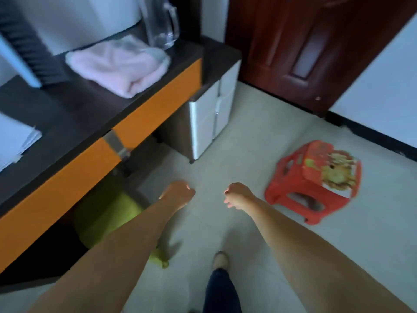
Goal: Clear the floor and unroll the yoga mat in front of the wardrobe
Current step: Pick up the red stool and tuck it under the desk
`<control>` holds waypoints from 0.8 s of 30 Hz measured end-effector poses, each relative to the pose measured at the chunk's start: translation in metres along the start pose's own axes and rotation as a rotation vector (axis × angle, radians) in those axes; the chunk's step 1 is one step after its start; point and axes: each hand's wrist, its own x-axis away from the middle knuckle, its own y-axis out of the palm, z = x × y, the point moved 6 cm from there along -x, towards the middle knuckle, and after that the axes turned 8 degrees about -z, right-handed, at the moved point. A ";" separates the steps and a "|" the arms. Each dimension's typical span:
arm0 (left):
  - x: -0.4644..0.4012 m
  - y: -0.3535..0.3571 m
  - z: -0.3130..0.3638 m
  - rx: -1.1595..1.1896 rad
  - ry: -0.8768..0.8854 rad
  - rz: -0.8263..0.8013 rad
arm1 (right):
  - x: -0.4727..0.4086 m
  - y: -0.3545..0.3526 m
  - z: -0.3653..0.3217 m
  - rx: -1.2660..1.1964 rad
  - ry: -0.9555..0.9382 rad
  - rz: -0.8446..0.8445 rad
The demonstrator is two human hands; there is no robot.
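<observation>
A rolled yellow-green yoga mat (pixel 101 220) lies on the floor under the desk, partly hidden by my left forearm. A small red plastic stool (pixel 313 179) with a printed top stands on the pale floor (pixel 248 141) to the right. My left hand (pixel 179 194) hovers over the floor by the desk's edge, fingers curled in, holding nothing. My right hand (pixel 237 195) hangs beside it, loosely curled and empty, left of the stool. No wardrobe is in view.
A dark desk (pixel 74 109) with orange drawer fronts runs along the left, carrying a folded pink towel (pixel 117 66), a glass jug (pixel 161 23) and papers (pixel 13 141). A white drawer unit (pixel 212 118) stands at its end. A dark red door (pixel 304 46) is behind. My leg and foot (pixel 221 279) are below.
</observation>
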 end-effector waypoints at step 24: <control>-0.033 0.211 0.443 -0.138 0.198 -0.102 | 0.084 -0.382 0.337 -0.368 0.214 0.375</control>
